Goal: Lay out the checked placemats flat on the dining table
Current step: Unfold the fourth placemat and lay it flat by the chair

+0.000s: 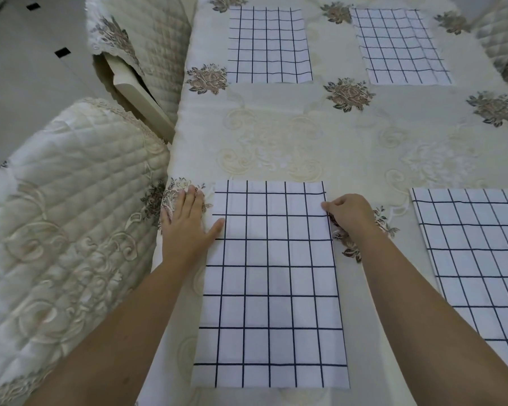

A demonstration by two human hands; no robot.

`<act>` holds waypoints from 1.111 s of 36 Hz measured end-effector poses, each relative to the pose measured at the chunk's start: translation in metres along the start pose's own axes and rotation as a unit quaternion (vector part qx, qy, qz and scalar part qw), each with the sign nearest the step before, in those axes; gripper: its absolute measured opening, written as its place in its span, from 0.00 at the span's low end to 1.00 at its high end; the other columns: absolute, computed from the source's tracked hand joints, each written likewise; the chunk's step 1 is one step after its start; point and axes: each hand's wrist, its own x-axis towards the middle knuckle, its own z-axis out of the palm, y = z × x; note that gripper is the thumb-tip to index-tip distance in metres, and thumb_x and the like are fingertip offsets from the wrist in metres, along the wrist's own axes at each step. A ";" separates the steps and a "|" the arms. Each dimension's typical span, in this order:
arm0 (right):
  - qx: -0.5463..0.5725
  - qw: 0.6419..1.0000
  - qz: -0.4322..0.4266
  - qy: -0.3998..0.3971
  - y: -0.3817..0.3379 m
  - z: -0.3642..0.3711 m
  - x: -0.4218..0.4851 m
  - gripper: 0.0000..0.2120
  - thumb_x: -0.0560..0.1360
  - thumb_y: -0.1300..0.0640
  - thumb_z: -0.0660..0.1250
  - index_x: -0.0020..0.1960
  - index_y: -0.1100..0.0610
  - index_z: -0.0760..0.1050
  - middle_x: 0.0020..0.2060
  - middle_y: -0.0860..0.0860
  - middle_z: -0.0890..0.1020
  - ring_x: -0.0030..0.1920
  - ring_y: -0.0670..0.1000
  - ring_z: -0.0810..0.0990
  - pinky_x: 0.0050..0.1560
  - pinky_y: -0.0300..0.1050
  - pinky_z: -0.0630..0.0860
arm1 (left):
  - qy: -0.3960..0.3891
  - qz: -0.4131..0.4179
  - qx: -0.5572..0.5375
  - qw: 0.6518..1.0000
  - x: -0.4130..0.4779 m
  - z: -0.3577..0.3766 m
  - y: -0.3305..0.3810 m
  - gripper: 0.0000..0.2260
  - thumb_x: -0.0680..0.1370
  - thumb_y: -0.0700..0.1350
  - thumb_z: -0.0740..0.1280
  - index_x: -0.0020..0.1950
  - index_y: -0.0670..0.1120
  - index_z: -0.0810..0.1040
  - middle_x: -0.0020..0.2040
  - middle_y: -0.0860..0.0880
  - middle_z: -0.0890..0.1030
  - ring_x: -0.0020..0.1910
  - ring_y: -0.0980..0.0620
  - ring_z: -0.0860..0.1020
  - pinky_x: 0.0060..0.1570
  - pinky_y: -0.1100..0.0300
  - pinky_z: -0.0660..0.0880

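Looking down, you see a checked placemat (pixel 272 276) lying flat straight ahead, between your two hands, its long side running away from you. Your left hand (pixel 185 221) rests flat, fingers straight, on the cream flowered tablecloth (pixel 305 142) at the left edge, with the thumb on the mat. Your right hand (pixel 348 213), fingers curled, pinches the right edge near the far corner, so it seems better placed to tug. A second mat (pixel 475 253) lies to the right; a far-left mat (pixel 269 45) and a far-right mat (pixel 402 48) lie opposite. Quilted chairs (pixel 65 200) stand at left on a pale floor (pixel 27 83).
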 end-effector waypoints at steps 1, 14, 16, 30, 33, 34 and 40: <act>-0.009 1.000 -0.010 0.005 0.001 0.001 -0.001 0.17 0.74 0.52 0.67 0.31 0.58 0.68 0.27 0.54 0.74 0.31 0.56 0.74 0.42 0.48 0.73 | 0.000 0.000 0.000 1.000 0.000 0.000 0.000 0.42 0.68 0.69 0.40 0.77 0.49 0.50 0.77 0.54 0.47 0.76 0.56 0.44 0.72 0.46 0.40; -0.195 0.906 -0.277 0.254 0.018 0.069 -0.075 0.18 0.68 0.60 0.58 0.55 0.63 0.76 0.52 0.61 0.79 0.52 0.63 0.79 0.51 0.54 0.75 | 0.034 0.031 -0.046 0.998 -0.037 0.000 0.049 0.27 0.75 0.43 0.51 0.74 0.38 0.58 0.76 0.41 0.54 0.76 0.43 0.47 0.71 0.43 0.40; -0.226 0.906 -0.312 0.176 0.015 0.092 -0.093 0.22 0.69 0.57 0.53 0.59 0.62 0.74 0.59 0.61 0.78 0.60 0.62 0.77 0.54 0.63 0.74 | -0.016 0.118 -0.054 0.991 -0.050 0.007 0.071 0.30 0.74 0.48 0.44 0.75 0.39 0.57 0.77 0.43 0.53 0.76 0.46 0.45 0.72 0.42 0.45; -0.252 0.935 -0.229 0.100 0.062 0.063 -0.071 0.29 0.77 0.47 0.44 0.74 0.57 0.59 0.74 0.51 0.59 0.74 0.57 0.58 0.70 0.63 0.55 | -0.065 0.098 0.029 0.993 -0.041 0.013 0.041 0.32 0.74 0.57 0.40 0.76 0.45 0.54 0.77 0.49 0.52 0.76 0.48 0.51 0.69 0.38 0.53; -0.240 0.940 -0.227 0.085 0.064 0.058 -0.068 0.32 0.75 0.44 0.38 0.76 0.56 0.53 0.75 0.47 0.51 0.76 0.55 0.50 0.72 0.61 0.48 | -0.045 0.092 0.021 0.995 -0.032 0.012 0.039 0.31 0.75 0.55 0.43 0.74 0.41 0.59 0.76 0.44 0.58 0.75 0.42 0.55 0.68 0.36 0.54; -0.222 0.945 -0.225 0.081 0.062 0.057 -0.068 0.33 0.74 0.44 0.37 0.76 0.56 0.53 0.75 0.48 0.51 0.76 0.54 0.48 0.72 0.61 0.46 | -0.041 0.090 0.021 0.995 -0.028 0.011 0.040 0.31 0.76 0.54 0.43 0.74 0.40 0.60 0.75 0.42 0.58 0.75 0.41 0.54 0.68 0.36 0.53; -0.184 0.939 -0.270 0.104 0.026 0.069 -0.064 0.27 0.76 0.52 0.50 0.70 0.64 0.65 0.70 0.59 0.67 0.70 0.64 0.64 0.64 0.68 0.59 | -0.013 0.142 0.023 0.990 -0.005 0.011 0.066 0.25 0.75 0.47 0.51 0.67 0.35 0.70 0.70 0.38 0.68 0.70 0.37 0.65 0.62 0.34 0.62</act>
